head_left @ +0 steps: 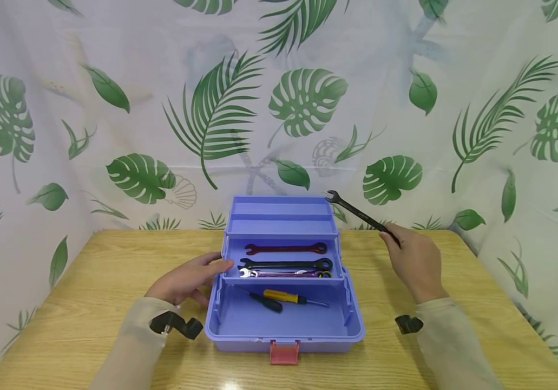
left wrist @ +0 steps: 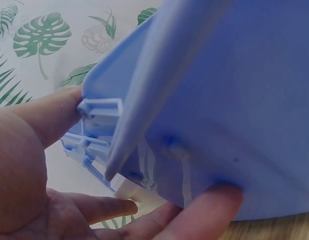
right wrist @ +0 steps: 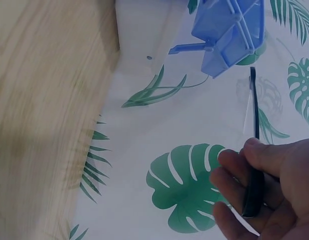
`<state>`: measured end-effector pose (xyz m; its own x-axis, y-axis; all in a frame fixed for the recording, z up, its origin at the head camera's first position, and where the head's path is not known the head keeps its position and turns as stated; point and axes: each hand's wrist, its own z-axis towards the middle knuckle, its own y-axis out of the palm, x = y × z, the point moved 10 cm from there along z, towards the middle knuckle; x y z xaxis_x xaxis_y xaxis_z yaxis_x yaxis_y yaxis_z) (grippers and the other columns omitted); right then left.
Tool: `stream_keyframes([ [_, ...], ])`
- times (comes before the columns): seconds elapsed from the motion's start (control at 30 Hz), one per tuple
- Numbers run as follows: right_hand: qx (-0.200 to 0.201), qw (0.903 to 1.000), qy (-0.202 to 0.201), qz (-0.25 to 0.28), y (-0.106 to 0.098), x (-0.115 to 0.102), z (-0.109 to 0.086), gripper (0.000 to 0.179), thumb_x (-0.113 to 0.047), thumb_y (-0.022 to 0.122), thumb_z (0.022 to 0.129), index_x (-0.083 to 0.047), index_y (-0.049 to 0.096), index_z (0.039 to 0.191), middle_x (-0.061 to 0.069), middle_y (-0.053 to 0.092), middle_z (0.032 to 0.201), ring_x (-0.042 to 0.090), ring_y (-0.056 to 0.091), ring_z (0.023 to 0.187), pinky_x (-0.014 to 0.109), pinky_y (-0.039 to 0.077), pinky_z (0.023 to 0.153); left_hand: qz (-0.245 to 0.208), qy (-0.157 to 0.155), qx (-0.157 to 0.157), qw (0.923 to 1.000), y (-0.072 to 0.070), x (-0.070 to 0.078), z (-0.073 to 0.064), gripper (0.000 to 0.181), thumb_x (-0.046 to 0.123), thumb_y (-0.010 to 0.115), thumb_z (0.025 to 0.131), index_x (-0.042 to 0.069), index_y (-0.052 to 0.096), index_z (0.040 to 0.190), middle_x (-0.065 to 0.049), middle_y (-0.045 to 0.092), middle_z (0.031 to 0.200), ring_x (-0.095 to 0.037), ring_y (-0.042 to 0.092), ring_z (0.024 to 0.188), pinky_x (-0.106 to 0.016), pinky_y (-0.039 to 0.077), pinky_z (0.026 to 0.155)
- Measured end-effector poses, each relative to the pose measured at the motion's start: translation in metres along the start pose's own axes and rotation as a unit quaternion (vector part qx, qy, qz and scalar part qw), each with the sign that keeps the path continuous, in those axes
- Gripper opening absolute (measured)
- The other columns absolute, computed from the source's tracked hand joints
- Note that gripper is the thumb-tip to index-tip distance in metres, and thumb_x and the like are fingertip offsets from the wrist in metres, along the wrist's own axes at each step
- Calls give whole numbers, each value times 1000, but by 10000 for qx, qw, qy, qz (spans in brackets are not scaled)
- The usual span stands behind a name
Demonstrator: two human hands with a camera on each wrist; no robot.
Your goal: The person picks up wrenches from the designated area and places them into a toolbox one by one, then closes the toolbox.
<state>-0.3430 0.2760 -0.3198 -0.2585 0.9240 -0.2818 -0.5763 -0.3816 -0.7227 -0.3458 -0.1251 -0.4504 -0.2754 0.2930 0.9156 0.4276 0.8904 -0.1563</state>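
Note:
A blue-purple toolbox (head_left: 286, 344) stands unfolded, its tiered trays raised at the back. My left hand (head_left: 188, 279) grips its left side, thumb at the edge of the middle tray (head_left: 283, 281) and fingers against the side wall (left wrist: 254, 125). Raised to the right of the box, my right hand (head_left: 415, 262) holds a black wrench (head_left: 363, 216) by one end, its open jaw pointing up and left. A red wrench (head_left: 286, 248), a black wrench (head_left: 283, 264) and a shiny silver wrench (head_left: 279, 274) lie in the middle tray.
In the bottom compartment lie a yellow-handled screwdriver (head_left: 281, 296) and a dark-handled screwdriver (head_left: 266, 301). A red latch (head_left: 284, 353) hangs at the box front. Behind the wooden table (head_left: 89, 303) hangs a leaf-print curtain (head_left: 279, 49).

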Motion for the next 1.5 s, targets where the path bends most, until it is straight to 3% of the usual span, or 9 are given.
stream_keyframes([
  [0.37, 347, 9966, -739, 88, -6, -22, 1, 25, -22, 69, 88, -13, 71, 111, 8, 72, 102, 28, 68, 86, 46, 52, 63, -3, -17, -38, 10000, 0, 1, 0, 72, 53, 59, 88, 19, 32, 146, -13, 55, 130, -33, 59, 109, -50, 57, 66],
  [0.67, 260, 9948, -947, 255, -3, -32, 0, 24, -21, 72, 85, -14, 73, 108, 7, 72, 101, 27, 68, 88, 46, 53, 68, -108, 4, -148, 9998, 2, -1, 0, 73, 52, 59, 89, 17, 31, 146, -13, 56, 129, -33, 60, 109, -50, 57, 67],
  [0.87, -48, 9887, -1353, 650, 3, -47, -2, 22, -21, 71, 86, -17, 73, 107, 3, 72, 99, 22, 68, 87, 41, 54, 70, -48, 24, -163, 9999, 1, 0, -1, 74, 53, 59, 88, 17, 31, 146, -13, 56, 128, -32, 60, 107, -49, 58, 67],
  [1.03, -396, 9716, -2120, 972, 12, -69, -8, 24, -15, 72, 84, -18, 72, 107, -3, 71, 97, 14, 65, 86, 34, 52, 67, 4, 26, -162, 9999, 0, 1, 0, 73, 54, 59, 88, 18, 31, 146, -12, 56, 128, -32, 60, 108, -49, 58, 67],
  [1.17, -706, 9529, -2750, 1064, 22, -87, -14, 26, -12, 72, 83, -16, 71, 109, -3, 69, 100, 16, 64, 92, 36, 53, 74, 13, 28, -143, 9999, -1, 1, 2, 73, 53, 59, 88, 17, 31, 146, -12, 56, 128, -32, 60, 108, -49, 58, 66],
  [1.33, -1212, 9402, -3039, 947, 37, -102, -15, 26, -15, 71, 85, -16, 71, 111, -3, 68, 101, 15, 64, 93, 35, 55, 77, -68, 47, -149, 9999, 0, 0, 2, 72, 52, 59, 89, 16, 32, 146, -13, 56, 129, -33, 59, 110, -50, 57, 65],
  [1.5, -1281, 9285, -3365, 912, 34, -119, -13, 26, -13, 70, 85, -14, 71, 111, -2, 68, 99, 15, 64, 88, 35, 55, 71, -96, 71, -182, 9998, 0, 0, 3, 71, 51, 58, 90, 17, 32, 146, -14, 55, 130, -34, 58, 110, -50, 57, 65],
])
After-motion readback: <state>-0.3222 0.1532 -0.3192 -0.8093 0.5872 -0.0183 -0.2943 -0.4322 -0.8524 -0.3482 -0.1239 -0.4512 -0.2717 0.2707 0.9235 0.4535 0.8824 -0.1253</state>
